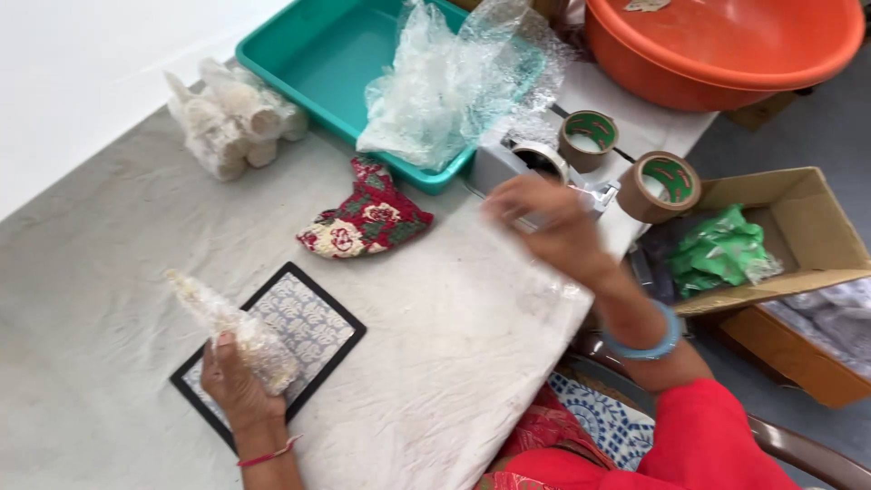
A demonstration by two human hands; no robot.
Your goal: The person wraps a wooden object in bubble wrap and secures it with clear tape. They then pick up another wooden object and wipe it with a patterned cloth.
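So the counter [435,345] is covered with a wrinkled off-white cloth, and a plain white wall runs along the far left side. At the back there's a teal plastic tray [318,63] with a crumpled heap of clear bubble wrap [445,82] spilling over its near corner, and an orange plastic basin [726,45] sits off to the right of it. A little pile of already wrapped white bundles [231,118] sits near the wall, well apart from the hands. A red and green floral fabric pouch [367,218] lies in the middle of the cloth, just in front of the tray. Two rolls of brown packing tape [671,186] sit by the counter's right edge, next to a grey tape dispenser [535,168]. Off the counter on the right is an open cardboard box [798,227] with crumpled green plastic [721,249] beside it. The left hand [238,386] has its grip wrapped around a bubble-wrapped bundle [231,331], holding it tilted over a black-framed patterned tile [290,340] that lies flat on the cloth. The right hand [549,222], with a blue bangle [649,340] on the wrist, is over at the dispenser, fingers curled loosely; it's blurred, so I can't tell if it's pinching any tape.
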